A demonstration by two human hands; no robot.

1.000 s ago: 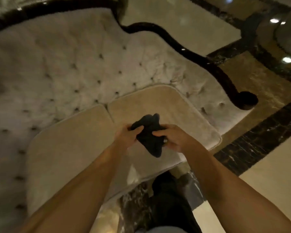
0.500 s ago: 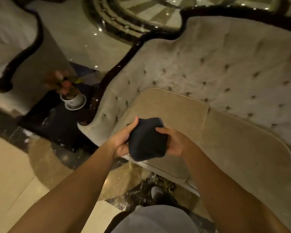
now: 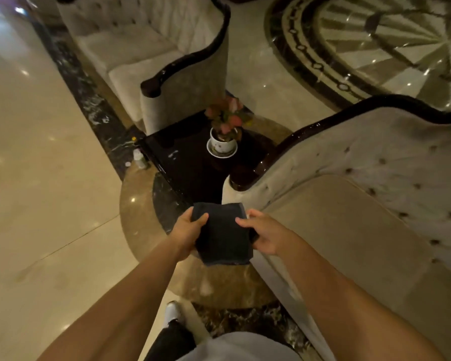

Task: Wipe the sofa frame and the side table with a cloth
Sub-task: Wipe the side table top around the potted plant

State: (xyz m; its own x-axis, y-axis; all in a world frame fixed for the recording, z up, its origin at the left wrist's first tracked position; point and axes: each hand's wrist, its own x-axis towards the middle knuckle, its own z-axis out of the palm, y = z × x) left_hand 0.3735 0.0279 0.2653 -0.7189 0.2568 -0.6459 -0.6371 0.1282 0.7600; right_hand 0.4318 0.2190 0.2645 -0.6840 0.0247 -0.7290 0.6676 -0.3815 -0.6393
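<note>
Both hands on the cloth [image 3: 223, 234], folded dark pad held in air just short of the side table's near corner. Left hand [image 3: 186, 234] pinches its left edge, thumb on top; right hand [image 3: 264, 234] fingers curl under right edge. Cloth looks soft, light, floppy, so I'd keep it folded and palm it flat. Side table [image 3: 193, 168] surface is glossy, prob slippery; potted plant [image 3: 224, 131] near far edge looks tippy. Sofa frame [image 3: 320, 125] curves just right; room btwn is tight.
</note>
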